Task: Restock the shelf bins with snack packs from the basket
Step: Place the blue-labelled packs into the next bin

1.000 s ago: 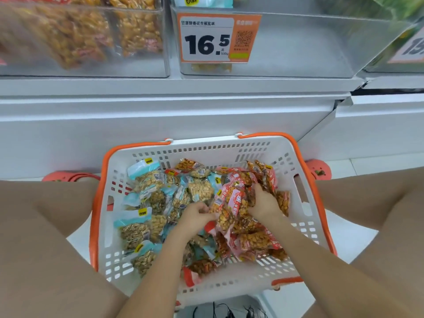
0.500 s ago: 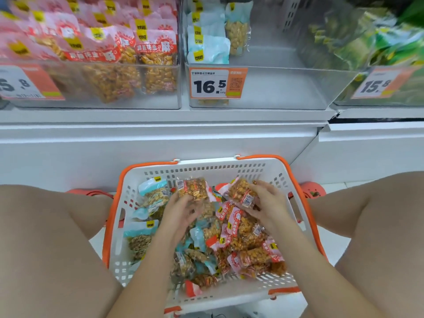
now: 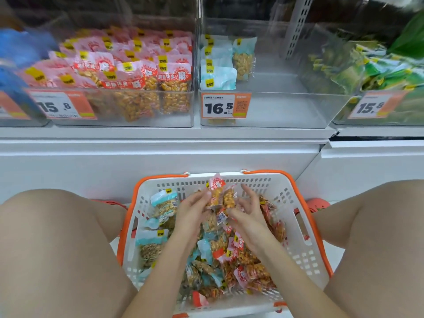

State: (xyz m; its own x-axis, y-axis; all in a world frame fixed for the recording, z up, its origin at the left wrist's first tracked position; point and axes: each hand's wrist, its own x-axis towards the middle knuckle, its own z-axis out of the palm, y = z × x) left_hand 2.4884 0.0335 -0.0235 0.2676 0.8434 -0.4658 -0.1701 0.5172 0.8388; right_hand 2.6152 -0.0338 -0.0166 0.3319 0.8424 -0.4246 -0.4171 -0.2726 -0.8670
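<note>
We note the white basket (image 3: 296,228) with orange rim on the floor, holding mixed pink and blue snack packs. Above the basket's far end, the left hand (image 3: 193,208) pinches a bunch of pink packs (image 3: 220,196) between fingers and thumb. Just right of that bunch, the right hand (image 3: 249,211) has fingers spread and lightly curled; whether it touches we cannot tell. Beyond the basket, the shelf's middle bin (image 3: 275,111) holds few blue packs

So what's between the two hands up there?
In the head view, a small bunch of pink-topped peanut packs sits between the left hand and right hand, raised above the basket.
</note>
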